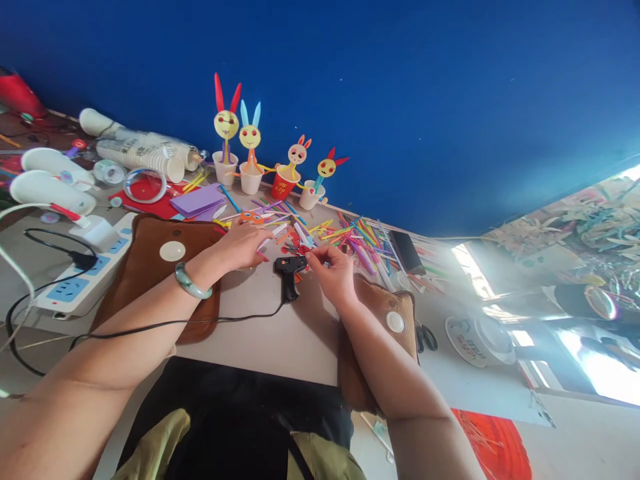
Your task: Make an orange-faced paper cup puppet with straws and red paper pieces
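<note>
My left hand (247, 243), with a jade-like bangle (193, 283) on the wrist, hovers over the near edge of a pile of craft sticks. Its fingers point right and are spread; an orange cut-out (251, 218) shows just behind it. My right hand (333, 272) is closed in a pinch beside the back end of a black glue gun (287, 277). What sits between its fingertips is too small to make out. Small scissors with red handles (296, 249) lie right behind the gun.
Several rabbit-faced figures in cups (251, 179) stand along the blue wall. Purple paper (199, 201) and stacked paper cups (140, 157) are at left. A power strip (85, 273) feeds black cords under my left arm. Brown pads (145, 287) lie beneath both forearms; a phone (407, 252) rests at right.
</note>
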`<state>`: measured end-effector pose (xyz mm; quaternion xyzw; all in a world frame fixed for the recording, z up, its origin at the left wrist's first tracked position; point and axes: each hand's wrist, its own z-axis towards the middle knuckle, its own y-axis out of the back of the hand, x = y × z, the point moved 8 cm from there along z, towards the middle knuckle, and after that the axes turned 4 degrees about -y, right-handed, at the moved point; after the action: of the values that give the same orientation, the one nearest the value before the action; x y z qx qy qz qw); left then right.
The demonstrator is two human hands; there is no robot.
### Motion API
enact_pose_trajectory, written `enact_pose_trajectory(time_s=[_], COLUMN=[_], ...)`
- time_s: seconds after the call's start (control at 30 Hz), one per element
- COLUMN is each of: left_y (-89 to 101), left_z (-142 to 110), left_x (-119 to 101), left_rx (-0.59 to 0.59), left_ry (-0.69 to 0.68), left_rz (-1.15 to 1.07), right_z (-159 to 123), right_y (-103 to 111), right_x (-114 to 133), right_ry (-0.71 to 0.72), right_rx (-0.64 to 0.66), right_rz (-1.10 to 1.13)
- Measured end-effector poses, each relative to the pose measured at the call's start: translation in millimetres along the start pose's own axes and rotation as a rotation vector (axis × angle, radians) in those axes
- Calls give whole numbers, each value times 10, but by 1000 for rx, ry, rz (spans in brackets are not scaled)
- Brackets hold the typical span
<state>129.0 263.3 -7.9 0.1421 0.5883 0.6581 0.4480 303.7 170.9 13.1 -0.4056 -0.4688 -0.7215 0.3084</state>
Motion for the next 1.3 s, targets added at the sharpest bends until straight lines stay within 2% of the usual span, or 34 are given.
enact_pose_trajectory(time_s=[0.13,0.4,0.47,0.63,0.77,0.9,1.03,1.3], left_y=[56,121,207,510,533,391,270,108], left_z=[5,-17,-16,-65,-118,-126,-116,-73], left_x=[-82,-98,-95,-200,-302,-366,-412,-524], left_rx=[-14,-7,-98,-416,-527,-497,-458,-281], left_ry=[-53,-34,-29,-61,-92,-103,-145,-202], left_rz=[-80,63,25,-131,-226,-250,-229,-2], right_z=[-13,-13,-1,27,-15,-93,-106,-67], right_y=[-17,-68,-86,-92,-120,-221,-291,-342], right_x=[-15,-140,-170,-220,-151,-111,-166,-261], right_ry=[-27,-137,-151,-150,-107,-136,-167,-255], right_rx=[14,52,62,41,68,154,183,179], right_rz=[48,190,226,390,404,428,541,819])
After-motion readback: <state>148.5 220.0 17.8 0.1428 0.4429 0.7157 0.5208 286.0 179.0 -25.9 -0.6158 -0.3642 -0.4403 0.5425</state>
